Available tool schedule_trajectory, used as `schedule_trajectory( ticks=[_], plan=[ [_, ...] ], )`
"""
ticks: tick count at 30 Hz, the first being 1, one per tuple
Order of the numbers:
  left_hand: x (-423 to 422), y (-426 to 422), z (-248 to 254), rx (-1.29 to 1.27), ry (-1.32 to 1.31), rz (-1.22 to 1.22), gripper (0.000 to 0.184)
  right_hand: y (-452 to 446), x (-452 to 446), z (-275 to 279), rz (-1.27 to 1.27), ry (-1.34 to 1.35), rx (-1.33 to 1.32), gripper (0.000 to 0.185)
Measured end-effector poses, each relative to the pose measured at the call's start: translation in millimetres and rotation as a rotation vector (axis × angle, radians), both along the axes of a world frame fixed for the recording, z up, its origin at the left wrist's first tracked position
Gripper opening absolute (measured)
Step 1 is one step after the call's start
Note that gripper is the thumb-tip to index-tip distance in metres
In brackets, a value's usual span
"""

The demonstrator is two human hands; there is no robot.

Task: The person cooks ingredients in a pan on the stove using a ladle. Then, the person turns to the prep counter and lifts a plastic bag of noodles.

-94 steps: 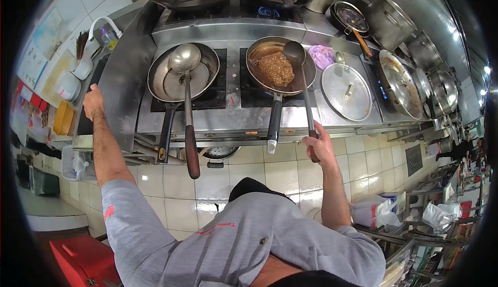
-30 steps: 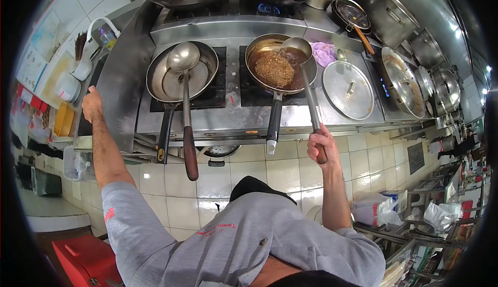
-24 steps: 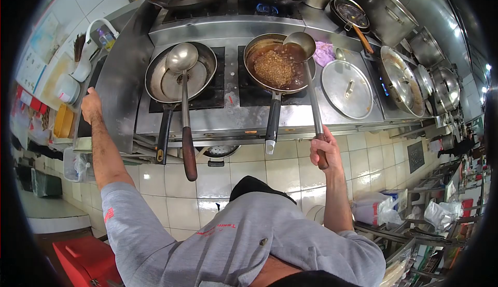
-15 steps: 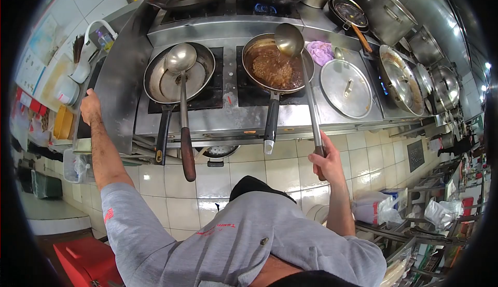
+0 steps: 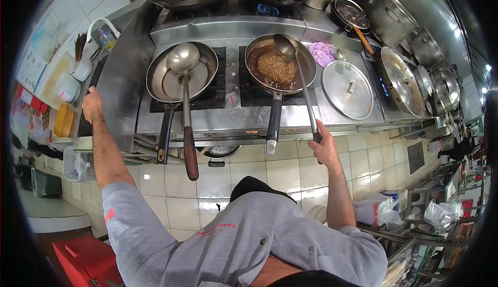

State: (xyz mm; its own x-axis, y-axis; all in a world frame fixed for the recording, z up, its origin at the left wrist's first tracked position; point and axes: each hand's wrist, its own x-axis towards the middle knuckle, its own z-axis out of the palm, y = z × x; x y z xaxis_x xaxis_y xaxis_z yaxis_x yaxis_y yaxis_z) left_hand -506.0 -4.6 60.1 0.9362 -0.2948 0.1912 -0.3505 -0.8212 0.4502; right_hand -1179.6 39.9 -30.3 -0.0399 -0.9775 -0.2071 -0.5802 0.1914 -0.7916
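The right hand (image 5: 325, 144) has its grip closed around the dark handle end of a long ladle (image 5: 307, 92), whose long shaft presumably keeps the fingers well away from the heat. The ladle's bowl is tilted at the far right inside of the right frying pan (image 5: 308, 59), beside a rounded, pebbly brown mass of food (image 5: 277, 68) lying in brown sauce; whether the bowl touches the sauce is hard to tell. That pan sits over a burner on the steel counter (image 5: 223, 116), its handle pointing toward the person, likely for easy reach. A second ladle (image 5: 183, 57) rests in the left frying pan (image 5: 161, 77), probably so that drips fall inside, its wooden handle overhanging the front edge. A metal lid (image 5: 348, 90) lies flat, knob up, near the right pan. The right forearm reaches forward, elbow bent; the left arm extends out to the side, its hand (image 5: 92, 104) curled at the edge of a side ledge, perhaps for support, though I cannot tell whether that grip holds anything.
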Motion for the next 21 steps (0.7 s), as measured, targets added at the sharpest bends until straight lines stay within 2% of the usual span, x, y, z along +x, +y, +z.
schedule_trajectory(
  ticks=[4, 7, 8, 10, 11, 13, 17, 21],
  plan=[
    [-3.5, 0.0, 0.9, -0.001, -0.005, 0.008, 0.066, -9.9, 3.2, 3.9, -0.022, 0.085, -0.009, 0.070],
    [-2.2, -0.7, 0.8, -0.007, 0.007, 0.014, 0.066, -11.7, 8.6, 3.2, -0.046, -0.148, 0.059, 0.070],
    [-1.5, -0.7, 0.4, -0.005, 0.007, 0.014, 0.066, -10.9, 11.3, 4.2, -0.047, -0.148, 0.061, 0.070],
    [0.1, -1.7, 0.1, 0.000, 0.012, 0.016, 0.066, -8.3, 16.8, 9.0, -0.116, -0.695, 0.153, 0.064],
    [-0.3, -1.6, 0.1, -0.001, 0.011, 0.014, 0.066, -8.1, 15.6, 10.7, -0.118, -0.695, 0.152, 0.064],
    [-1.2, -0.8, 0.6, -0.005, 0.006, 0.006, 0.067, -7.9, 11.8, 14.0, -0.175, -1.069, 0.276, 0.058],
    [-7.9, 2.1, 2.9, -0.044, 0.006, 0.005, 0.069, 9.1, 10.7, 13.7, -0.186, -1.140, 0.245, 0.053],
    [-5.3, 1.4, 1.2, -0.020, 0.001, -0.011, 0.067, 21.8, 8.9, 16.9, -0.168, -1.067, 0.158, 0.061]
  ],
)
